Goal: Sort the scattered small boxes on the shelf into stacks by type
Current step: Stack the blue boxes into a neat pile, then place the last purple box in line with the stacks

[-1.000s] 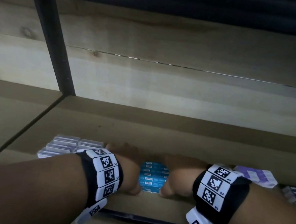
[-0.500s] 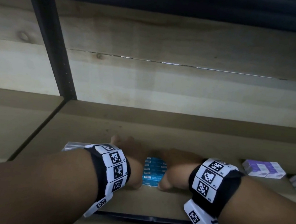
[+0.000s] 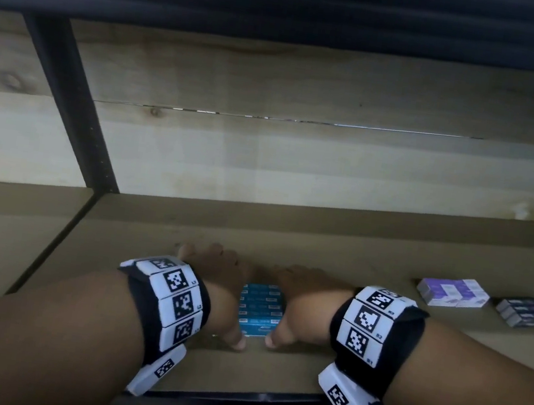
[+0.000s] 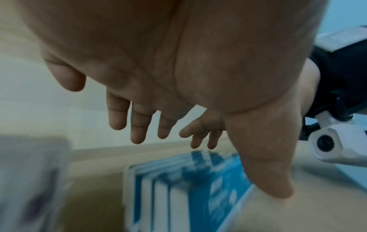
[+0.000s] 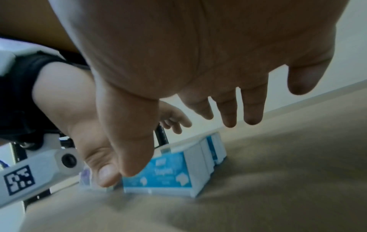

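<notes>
A row of several blue-and-white small boxes [image 3: 260, 310] stands on the brown shelf [image 3: 321, 243], near its front edge. My left hand [image 3: 214, 280] flanks the row on its left and my right hand [image 3: 308, 301] on its right. Both thumbs come together at the near end of the row. In the left wrist view the left hand [image 4: 158, 78] has its fingers straight above the blue boxes [image 4: 178, 188]. The right wrist view shows the right hand [image 5: 188, 62] the same way over the boxes [image 5: 168, 174]. Whether the palms press the row, I cannot tell.
A purple-and-white group of boxes [image 3: 452, 291] and a dark group [image 3: 529, 311] lie at the right of the shelf. A black upright post [image 3: 77, 109] stands at the back left, before the wooden back wall [image 3: 297, 165]. A blurred grey object [image 4: 29, 180] sits left of the blue boxes.
Both hands have stayed on either side of the blue row. The head view has shifted: the pale boxes at the left are now hidden behind my left arm, and the purple and dark boxes show more fully.
</notes>
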